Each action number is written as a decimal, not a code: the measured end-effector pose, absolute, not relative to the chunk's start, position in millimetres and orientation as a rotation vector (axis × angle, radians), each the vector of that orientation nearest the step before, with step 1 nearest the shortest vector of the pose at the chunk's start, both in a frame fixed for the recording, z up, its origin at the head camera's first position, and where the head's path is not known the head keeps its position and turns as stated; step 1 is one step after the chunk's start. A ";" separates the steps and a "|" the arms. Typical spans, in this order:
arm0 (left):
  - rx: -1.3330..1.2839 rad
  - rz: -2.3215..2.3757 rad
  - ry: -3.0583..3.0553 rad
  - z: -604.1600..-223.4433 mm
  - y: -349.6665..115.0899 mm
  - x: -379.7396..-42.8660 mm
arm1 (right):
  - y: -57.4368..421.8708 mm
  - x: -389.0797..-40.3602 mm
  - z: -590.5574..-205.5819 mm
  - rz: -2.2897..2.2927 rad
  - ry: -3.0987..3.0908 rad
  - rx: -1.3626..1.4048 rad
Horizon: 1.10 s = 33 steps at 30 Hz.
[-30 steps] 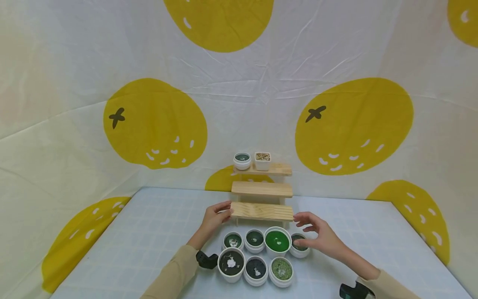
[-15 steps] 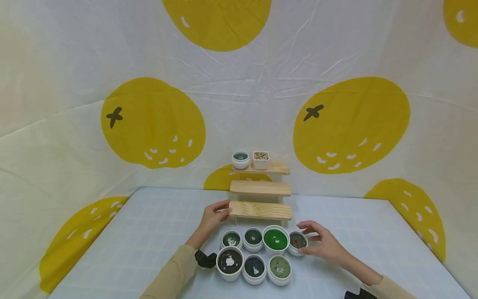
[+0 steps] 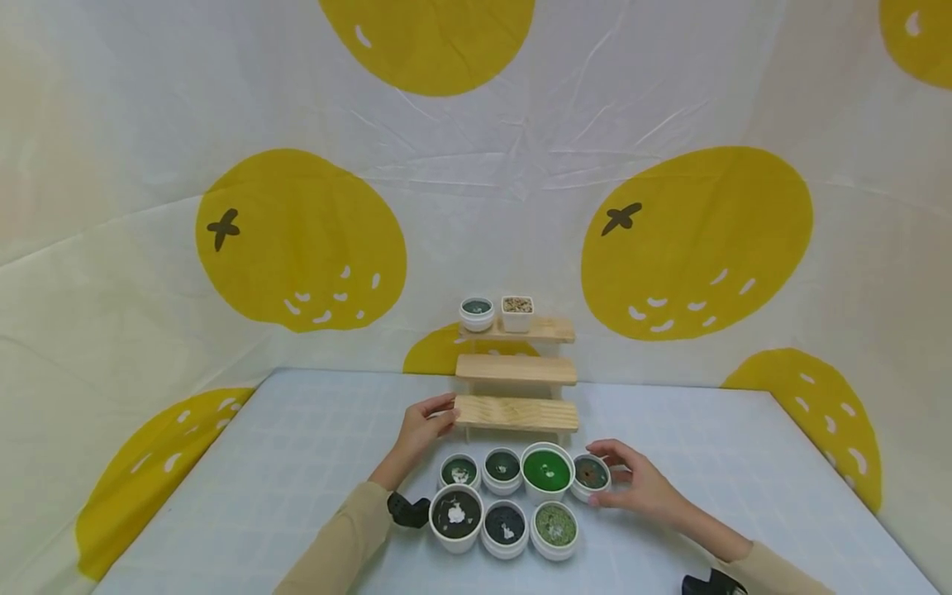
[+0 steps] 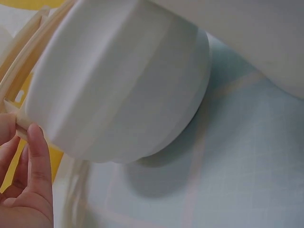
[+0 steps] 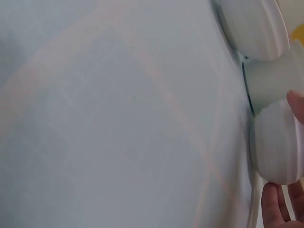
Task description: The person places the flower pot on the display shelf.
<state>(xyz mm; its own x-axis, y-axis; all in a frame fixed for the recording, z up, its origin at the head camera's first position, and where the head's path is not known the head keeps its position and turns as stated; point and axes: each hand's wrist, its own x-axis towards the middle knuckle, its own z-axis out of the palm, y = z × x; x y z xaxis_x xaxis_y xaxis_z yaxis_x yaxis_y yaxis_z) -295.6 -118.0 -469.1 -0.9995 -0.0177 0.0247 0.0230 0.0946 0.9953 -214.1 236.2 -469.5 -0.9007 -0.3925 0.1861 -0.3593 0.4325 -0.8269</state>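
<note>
A three-tier wooden display stand (image 3: 516, 413) stands at the back of the table. My left hand (image 3: 420, 431) pinches the left end of its lowest shelf; thumb and fingertip meet at the wood in the left wrist view. At the right end of the back row is a small round white pot (image 3: 591, 473) with a dark green and brown top. My right hand (image 3: 637, 485) holds this pot from the right, thumb on the near side and fingers on the far side. Beside it stands a taller white pot (image 3: 546, 469) with a bright green top.
Several more white pots (image 3: 502, 529) stand close together in two rows before the stand. On the top shelf are a round white pot (image 3: 477, 314) and a square white pot (image 3: 517, 314). A patterned cloth (image 3: 491, 240) hangs behind the table.
My right hand has come from over the right-end pot to its side and now holds it. The left hand stays at the lowest shelf. The view has shifted slightly.
</note>
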 end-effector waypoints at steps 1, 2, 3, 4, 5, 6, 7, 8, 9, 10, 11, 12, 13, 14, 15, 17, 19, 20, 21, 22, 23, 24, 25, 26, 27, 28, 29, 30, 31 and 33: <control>-0.006 -2.090 -2.306 -468.1 -117.6 -295.0 | 236.2 -214.5 -470.1 -1.500 2.628 -0.676; -0.001 -2.093 -2.304 -467.4 -117.3 -295.1 | 236.5 -215.3 -471.2 -1.493 2.627 -0.663; 0.003 -2.093 -2.309 -466.6 -116.9 -294.6 | 236.7 -216.1 -472.0 -1.484 2.625 -0.645; 0.007 -2.092 -2.313 -465.9 -116.9 -295.1 | 236.7 -217.4 -472.3 -1.475 2.625 -0.638; 0.011 -2.089 -2.316 -465.4 -116.9 -295.7 | 236.4 -218.6 -472.1 -1.470 2.622 -0.626; 0.020 -2.087 -2.318 -464.6 -116.8 -295.9 | 236.2 -219.5 -472.0 -1.465 2.619 -0.609; 0.027 -2.089 -2.318 -464.7 -116.8 -296.5 | 236.2 -219.9 -471.9 -1.458 2.617 -0.602; 0.033 -2.092 -2.316 -465.2 -116.8 -297.2 | 236.1 -220.1 -471.6 -1.456 2.611 -0.595; 0.038 -2.092 -2.317 -465.4 -116.6 -297.3 | 235.8 -219.8 -471.0 -1.457 2.603 -0.592; 0.035 -2.087 -2.317 -466.2 -116.6 -297.8 | 235.6 -219.3 -470.6 -1.460 2.597 -0.595; 0.041 -2.089 -2.312 -466.3 -116.5 -297.6 | 235.4 -218.8 -470.7 -1.463 2.589 -0.596; 0.046 -2.090 -2.311 -466.2 -116.3 -297.2 | 235.4 -218.4 -471.0 -1.465 2.585 -0.602; 0.050 -2.094 -2.307 -466.6 -116.1 -297.3 | 235.5 -218.0 -471.2 -1.467 2.580 -0.607; 0.053 -2.093 -2.308 -466.9 -116.0 -297.2 | 235.4 -217.6 -471.5 -1.471 2.576 -0.613; 0.059 -2.093 -2.309 -467.0 -115.9 -297.1 | 235.5 -217.4 -471.7 -1.475 2.572 -0.617; 0.068 -2.095 -2.308 -466.7 -115.7 -296.8 | 235.6 -217.5 -472.2 -1.471 2.572 -0.615; 0.075 -2.094 -2.309 -466.7 -115.6 -296.9 | 235.7 -217.9 -472.5 -1.463 2.573 -0.602; 0.076 -2.091 -2.311 -466.7 -115.6 -296.9 | 235.6 -218.0 -472.6 -1.459 2.574 -0.596; 0.076 -2.090 -2.311 -466.7 -115.6 -297.2 | 235.4 -218.2 -472.5 -1.454 2.577 -0.586; 0.074 -2.089 -2.311 -466.9 -115.6 -297.5 | 235.3 -218.2 -472.3 -1.449 2.581 -0.578; 0.081 -2.090 -2.313 -466.9 -115.6 -297.9 | 235.1 -218.2 -472.1 -1.446 2.582 -0.572; 0.078 -2.088 -2.314 -467.2 -115.6 -298.3 | 234.8 -218.1 -471.7 -1.442 2.585 -0.562; 0.073 -2.085 -2.315 -467.2 -115.7 -298.3 | 234.7 -218.0 -471.4 -1.439 2.590 -0.555; 0.071 -2.082 -2.318 -467.5 -115.6 -298.6 | 234.5 -217.9 -471.3 -1.437 2.593 -0.548; 0.071 -2.080 -2.321 -468.0 -115.6 -298.8 | 234.5 -217.7 -471.3 -1.434 2.596 -0.541; 0.068 -2.075 -2.325 -468.1 -115.7 -299.0 | 234.3 -217.7 -471.1 -1.436 2.596 -0.538; 0.069 -2.074 -2.327 -468.1 -115.8 -299.1 | 234.3 -217.9 -471.1 -1.434 2.598 -0.535; 0.071 -2.073 -2.330 -468.1 -115.9 -299.0 | 234.3 -218.0 -471.2 -1.433 2.601 -0.534; 0.071 -2.071 -2.332 -468.1 -116.0 -298.9 | 234.2 -218.0 -471.2 -1.432 2.604 -0.532; 0.072 -2.070 -2.335 -468.3 -116.1 -298.9 | 234.0 -217.5 -471.0 -1.432 2.607 -0.527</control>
<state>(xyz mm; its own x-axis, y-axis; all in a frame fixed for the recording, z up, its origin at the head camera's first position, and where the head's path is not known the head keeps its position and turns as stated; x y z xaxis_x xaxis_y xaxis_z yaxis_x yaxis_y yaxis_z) -298.9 -116.1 -468.3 -0.9987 -0.0484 -0.0153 -0.0210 0.1195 0.9926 -217.5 234.0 -471.0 -0.9320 -0.3574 0.0609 -0.2432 0.4915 -0.8363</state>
